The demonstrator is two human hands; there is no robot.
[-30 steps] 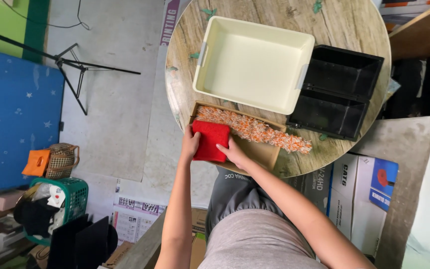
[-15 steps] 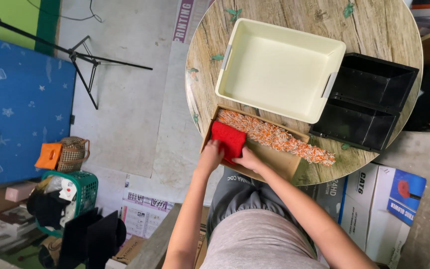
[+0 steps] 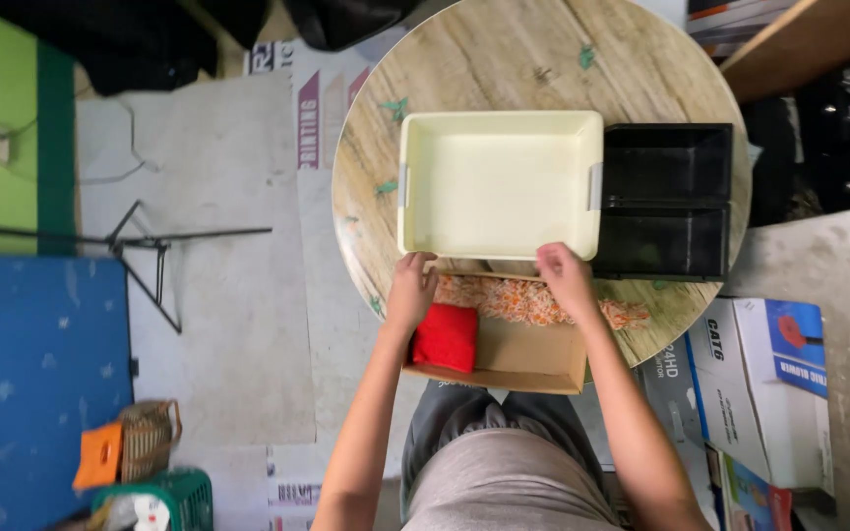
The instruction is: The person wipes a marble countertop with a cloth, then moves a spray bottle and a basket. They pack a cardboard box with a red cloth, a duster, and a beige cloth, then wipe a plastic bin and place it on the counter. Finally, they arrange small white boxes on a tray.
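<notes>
Cream tray (image 3: 500, 183) blocks forward reach; black bin (image 3: 665, 200) crowds right; table (image 3: 504, 59) beyond bare.

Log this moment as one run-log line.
left hand: on near edge of cream tray | right hand: on same edge | red cloth: lying in cardboard box | black bin: right of tray

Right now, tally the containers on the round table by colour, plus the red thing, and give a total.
Cream tray: 1
Black two-compartment bin: 1
Brown cardboard box: 1
Red pouch inside the box: 1
Total: 4

The left hand and right hand rest at the near rim of the cream tray.
</notes>
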